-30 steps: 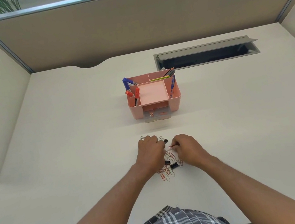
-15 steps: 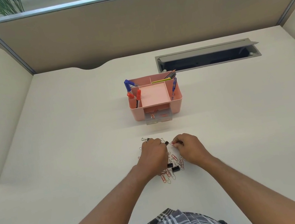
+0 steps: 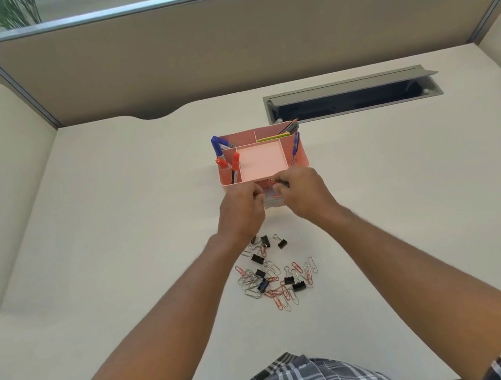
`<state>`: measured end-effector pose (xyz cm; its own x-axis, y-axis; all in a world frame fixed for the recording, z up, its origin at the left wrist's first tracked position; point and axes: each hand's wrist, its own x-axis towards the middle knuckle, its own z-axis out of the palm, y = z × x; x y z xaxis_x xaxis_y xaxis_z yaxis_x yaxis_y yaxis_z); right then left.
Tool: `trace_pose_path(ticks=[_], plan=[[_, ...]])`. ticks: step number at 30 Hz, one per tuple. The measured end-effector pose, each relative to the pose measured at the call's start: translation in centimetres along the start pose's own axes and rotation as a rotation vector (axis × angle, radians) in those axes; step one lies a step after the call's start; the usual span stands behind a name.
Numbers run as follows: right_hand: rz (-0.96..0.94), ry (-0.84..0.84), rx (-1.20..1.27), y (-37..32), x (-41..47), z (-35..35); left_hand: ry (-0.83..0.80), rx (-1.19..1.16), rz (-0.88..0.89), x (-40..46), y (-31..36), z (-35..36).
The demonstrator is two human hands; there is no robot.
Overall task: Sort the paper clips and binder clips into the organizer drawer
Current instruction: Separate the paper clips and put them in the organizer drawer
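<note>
My two hands are close together over the clear drawer [image 3: 273, 202], which is pulled out at the front of the pink organizer [image 3: 302, 160]. My right hand [image 3: 305, 195] pinches a red paper clip [image 3: 271, 182] above the drawer. With its fingers curled, my left hand [image 3: 241, 211] grips clips that the hand mostly hides. Red clips show inside the drawer between my hands. A loose pile of red and silver paper clips [image 3: 280, 288] mixed with black binder clips [image 3: 281, 244] lies on the desk below my wrists.
The organizer's compartments hold a blue marker [image 3: 217, 147], orange pens [image 3: 235, 162] and pencils. An open grey cable tray [image 3: 353, 98] is set into the desk at the back right. Beige partition walls enclose the desk.
Both hands have lifted off the clip pile and moved forward to the drawer, carrying clips. The pile is now uncovered.
</note>
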<state>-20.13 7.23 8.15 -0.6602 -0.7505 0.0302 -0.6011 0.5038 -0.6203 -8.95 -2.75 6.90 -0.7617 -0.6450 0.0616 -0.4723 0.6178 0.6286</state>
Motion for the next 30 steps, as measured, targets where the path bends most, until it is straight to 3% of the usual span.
trace_pose_path(ticks=[8, 15, 20, 30], plan=[[-0.04, 0.074, 0.177, 0.8, -3.4, -0.4, 0.015, -0.123, -0.018, -3.2, -1.9, 0.2], [0.164, -0.289, 0.037, 3.0, -8.6, 3.9, -0.12, 0.18, -0.069, -8.4, -5.0, 2.5], [0.12, -0.349, -0.035, 1.8, -9.8, 7.0, -0.183, 0.358, -0.035, -9.7, -5.2, 3.5], [-0.156, -0.313, -0.332, 2.8, -10.3, 8.2, -0.117, 0.351, -0.061, -9.9, -6.4, 3.0]])
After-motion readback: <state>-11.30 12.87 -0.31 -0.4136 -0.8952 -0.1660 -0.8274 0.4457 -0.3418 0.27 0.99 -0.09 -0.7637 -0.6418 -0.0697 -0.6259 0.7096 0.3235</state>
